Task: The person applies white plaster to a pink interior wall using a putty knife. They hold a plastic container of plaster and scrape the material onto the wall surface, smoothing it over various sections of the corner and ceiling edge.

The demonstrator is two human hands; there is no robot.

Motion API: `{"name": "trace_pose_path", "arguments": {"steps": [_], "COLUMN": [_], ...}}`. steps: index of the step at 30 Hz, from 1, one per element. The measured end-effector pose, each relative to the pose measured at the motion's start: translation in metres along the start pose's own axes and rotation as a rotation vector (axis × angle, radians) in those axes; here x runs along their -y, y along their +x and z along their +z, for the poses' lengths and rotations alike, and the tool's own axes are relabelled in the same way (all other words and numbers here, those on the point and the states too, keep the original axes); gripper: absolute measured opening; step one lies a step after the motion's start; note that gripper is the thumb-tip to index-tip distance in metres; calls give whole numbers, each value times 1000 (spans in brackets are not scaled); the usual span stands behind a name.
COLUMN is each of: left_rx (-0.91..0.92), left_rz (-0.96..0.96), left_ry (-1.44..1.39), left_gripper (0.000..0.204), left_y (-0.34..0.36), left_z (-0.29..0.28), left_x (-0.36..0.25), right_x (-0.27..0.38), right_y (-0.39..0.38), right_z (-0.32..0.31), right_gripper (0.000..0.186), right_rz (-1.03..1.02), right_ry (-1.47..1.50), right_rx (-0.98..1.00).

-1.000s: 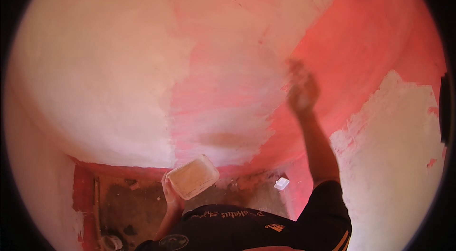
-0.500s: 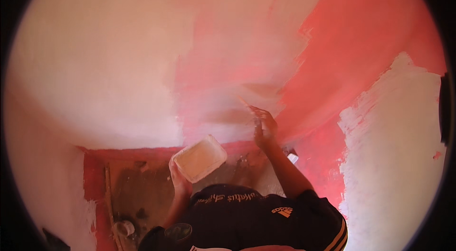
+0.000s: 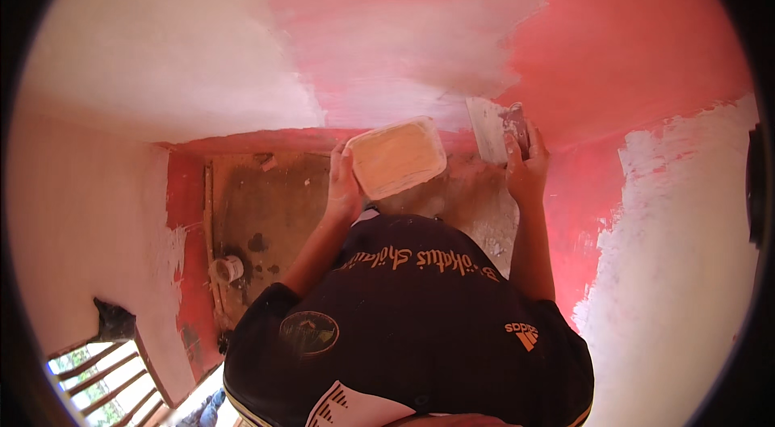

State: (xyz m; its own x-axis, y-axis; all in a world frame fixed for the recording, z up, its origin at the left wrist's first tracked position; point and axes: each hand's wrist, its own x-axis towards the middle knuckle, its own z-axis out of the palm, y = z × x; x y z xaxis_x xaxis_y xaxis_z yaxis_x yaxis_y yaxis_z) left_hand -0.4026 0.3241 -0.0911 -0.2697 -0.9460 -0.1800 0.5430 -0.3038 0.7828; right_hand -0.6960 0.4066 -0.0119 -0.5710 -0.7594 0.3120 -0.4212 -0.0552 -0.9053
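My left hand (image 3: 345, 186) grips the near left side of a shallow rectangular tub (image 3: 441, 154), tilted so that the pale, creamy filler (image 3: 394, 157) inside shows. To the right, my right hand (image 3: 529, 169) is closed round the handle of a wide putty knife (image 3: 488, 130). Its broad blade is smeared with whitish filler and points left, close to the tub's far right corner but apart from it. Behind both hands rises a wall with a red stretch (image 3: 622, 48) on the right and a pale coated stretch (image 3: 161, 56) on the left, with thinly covered pink between.
A small white bucket (image 3: 227, 269) stands on the stained brown floor (image 3: 270, 221) at lower left. A barred window (image 3: 109, 383) opens at the bottom left, with a black object (image 3: 113, 320) above it. The right side wall (image 3: 686, 249) is partly coated white.
My right hand has come away from the wall, down and to the right, and the knife's blade now faces me. The tub has moved up and right in view. My view has tilted lower.
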Motion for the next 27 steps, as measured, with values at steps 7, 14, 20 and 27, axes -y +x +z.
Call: {"name": "trace_pose_path", "arguments": {"steps": [7,14,20,27], "left_rx": [-7,0,20,-8], "left_rz": [24,132,237,401], "left_ry": [-12,130,170,162], "left_gripper": [46,55,62,59], "left_y": [-24,-53,-69,-74], "left_z": [17,58,97,133], "left_x": [-2,-38,-67,-51], "right_x": [62,116,123,146], "right_y": [-25,-27,-14,-28], "right_z": [-24,-17,-20,-26], "right_gripper": [38,35,38,36], "right_rz": [58,-182,-327,-420], "right_ry": [-334,-269,-658,-474], "right_rx": [303,302,379,490]}}
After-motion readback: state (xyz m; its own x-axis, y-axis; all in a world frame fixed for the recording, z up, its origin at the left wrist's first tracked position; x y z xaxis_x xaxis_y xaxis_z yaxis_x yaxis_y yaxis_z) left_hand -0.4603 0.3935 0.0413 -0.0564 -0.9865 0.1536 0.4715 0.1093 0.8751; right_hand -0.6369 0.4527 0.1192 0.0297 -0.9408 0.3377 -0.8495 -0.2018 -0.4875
